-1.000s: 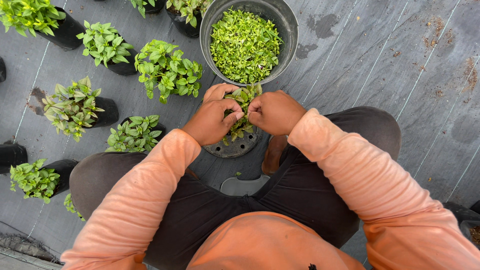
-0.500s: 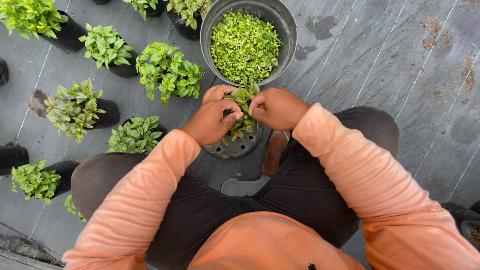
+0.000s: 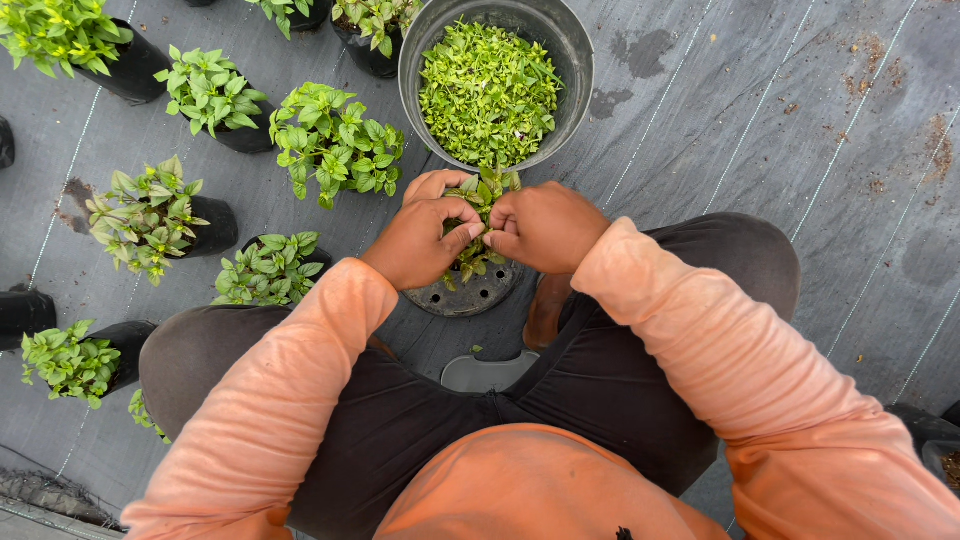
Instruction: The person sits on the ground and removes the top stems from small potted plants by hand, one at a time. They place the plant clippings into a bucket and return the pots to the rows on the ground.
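At the centre of the frame the left hand (image 3: 418, 240) and the right hand (image 3: 545, 226) are both curled tight around a small leafy green plant (image 3: 478, 225) standing in a round black perforated plastic pot (image 3: 470, 290). Just above, a large grey plastic bucket (image 3: 575, 60) is already heaped with green leaf cuttings (image 3: 487, 92). Several bushy green potted seedlings (image 3: 335, 140) at the left look untrimmed, so much seems left.

Small plant (image 3: 478, 225) mostly hidden by both hands; bucket (image 3: 572, 60) rim cut off at top.
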